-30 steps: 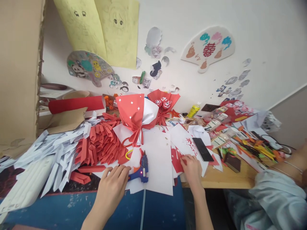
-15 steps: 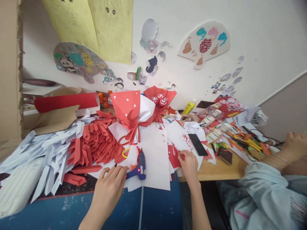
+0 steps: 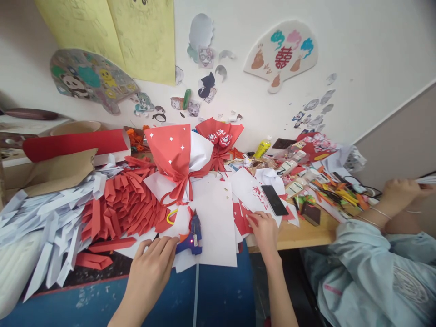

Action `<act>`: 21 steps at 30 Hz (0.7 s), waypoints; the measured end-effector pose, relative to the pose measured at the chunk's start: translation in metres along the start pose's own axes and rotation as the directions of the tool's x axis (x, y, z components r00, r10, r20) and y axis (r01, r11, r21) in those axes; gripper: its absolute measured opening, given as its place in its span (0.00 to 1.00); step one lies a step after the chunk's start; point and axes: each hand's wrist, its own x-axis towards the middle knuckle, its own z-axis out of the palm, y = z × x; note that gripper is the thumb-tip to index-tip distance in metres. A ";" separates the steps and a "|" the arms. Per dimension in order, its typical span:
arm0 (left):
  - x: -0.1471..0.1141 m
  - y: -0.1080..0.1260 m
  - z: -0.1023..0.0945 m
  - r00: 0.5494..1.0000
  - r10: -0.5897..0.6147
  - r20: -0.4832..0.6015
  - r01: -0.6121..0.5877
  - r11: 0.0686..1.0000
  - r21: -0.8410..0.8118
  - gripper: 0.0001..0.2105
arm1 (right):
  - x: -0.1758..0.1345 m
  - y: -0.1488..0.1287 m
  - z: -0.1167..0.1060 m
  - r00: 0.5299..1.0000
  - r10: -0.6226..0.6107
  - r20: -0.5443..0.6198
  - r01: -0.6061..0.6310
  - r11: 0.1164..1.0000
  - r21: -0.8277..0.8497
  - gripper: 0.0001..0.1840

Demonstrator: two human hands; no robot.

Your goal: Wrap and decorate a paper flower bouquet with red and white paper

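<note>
My left hand [image 3: 152,261] is at the near edge of the papers, fingers curled and fingertips beside the handle end of a blue hot glue gun [image 3: 195,236] with a small lit light. Whatever is between those fingers is hidden. My right hand [image 3: 265,232] has thumb and fingers pinched together at a sheet of red paper [image 3: 239,220]. Between the hands lie sheets of white paper [image 3: 218,227]. Behind the glue gun are a yellow scissor-like loop [image 3: 171,217] and a red and white paper-wrapped bouquet [image 3: 170,159].
Folded red strips [image 3: 126,200] and folded white strips [image 3: 68,213] are heaped at left. A black phone [image 3: 274,200] lies right of my right hand. Markers, bottles and tools crowd the right side. A co-worker's arm [image 3: 378,213] reaches in there, with white paper in hand.
The view has turned slightly, so most things sit further left. Both my hands keep about the same places by the glue gun and red paper. White paper now shows in the co-worker's hand.
</note>
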 end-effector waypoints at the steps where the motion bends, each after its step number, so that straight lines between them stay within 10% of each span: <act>1: 0.000 0.001 0.001 1.000 0.005 0.001 -0.005 1.000 -0.001 0.09 | 0.000 -0.003 0.001 1.000 -0.003 0.012 0.003 0.999 -0.032 0.18; 21: -0.008 -0.004 0.009 0.998 0.044 0.036 -0.041 0.997 -0.066 0.08 | 0.002 -0.015 0.012 0.996 0.079 0.042 -0.083 0.993 0.086 0.14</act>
